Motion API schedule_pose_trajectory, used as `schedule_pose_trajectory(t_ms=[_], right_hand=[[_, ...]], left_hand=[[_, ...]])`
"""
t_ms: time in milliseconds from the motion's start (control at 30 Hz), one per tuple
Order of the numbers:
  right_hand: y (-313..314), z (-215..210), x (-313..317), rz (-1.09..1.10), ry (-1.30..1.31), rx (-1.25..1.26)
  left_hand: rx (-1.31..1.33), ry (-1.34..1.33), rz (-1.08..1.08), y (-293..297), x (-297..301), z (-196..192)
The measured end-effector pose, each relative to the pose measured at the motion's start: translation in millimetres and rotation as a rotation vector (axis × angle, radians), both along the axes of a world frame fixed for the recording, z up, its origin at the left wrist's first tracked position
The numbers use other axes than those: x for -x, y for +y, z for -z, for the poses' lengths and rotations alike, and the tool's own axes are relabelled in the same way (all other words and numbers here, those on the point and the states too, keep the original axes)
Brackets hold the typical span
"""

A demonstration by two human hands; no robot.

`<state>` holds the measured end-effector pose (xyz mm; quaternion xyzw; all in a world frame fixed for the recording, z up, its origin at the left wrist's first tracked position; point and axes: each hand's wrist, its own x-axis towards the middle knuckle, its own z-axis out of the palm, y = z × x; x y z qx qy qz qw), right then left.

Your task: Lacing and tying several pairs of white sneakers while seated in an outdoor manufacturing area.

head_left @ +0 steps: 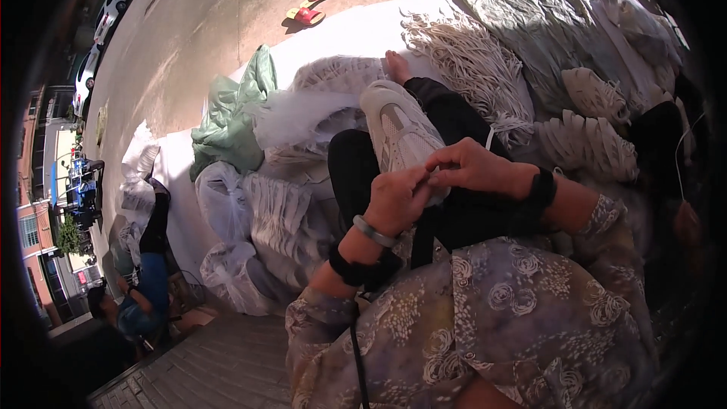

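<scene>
A white and grey sneaker (405,125) rests on my lap between my black-trousered legs, its toe pointing away from me. Both hands meet over its near end, fingertips almost touching. My left hand (397,198) is closed in a pinch, and what it holds is hidden by the fingers. Thumb and forefinger of my right hand (473,170) are pressed together as well. A thin white shoelace (491,138) sticks up just behind the right hand and seems to run into its grip. The sneaker's opening is mostly covered by my hands.
A heap of loose white laces (473,64) lies beyond my right knee, with tied bundles (587,144) nearby. Left are a green sack (235,106), clear plastic bags (227,197) and stacked pale shoe pieces (280,208). Red slippers (307,15) lie ahead. Another person (144,299) sits far left.
</scene>
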<state>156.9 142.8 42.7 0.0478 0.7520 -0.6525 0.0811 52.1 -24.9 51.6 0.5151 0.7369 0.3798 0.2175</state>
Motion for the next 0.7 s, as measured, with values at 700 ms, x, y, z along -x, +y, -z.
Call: schedule_pose_trajectory(t_ms=[700], right_hand=[[20.2,22.8,53.2,0.122,0.141,-0.388]], left_hand=[[-0.036,0.171,-0.347,6.9,32.8,44.5]])
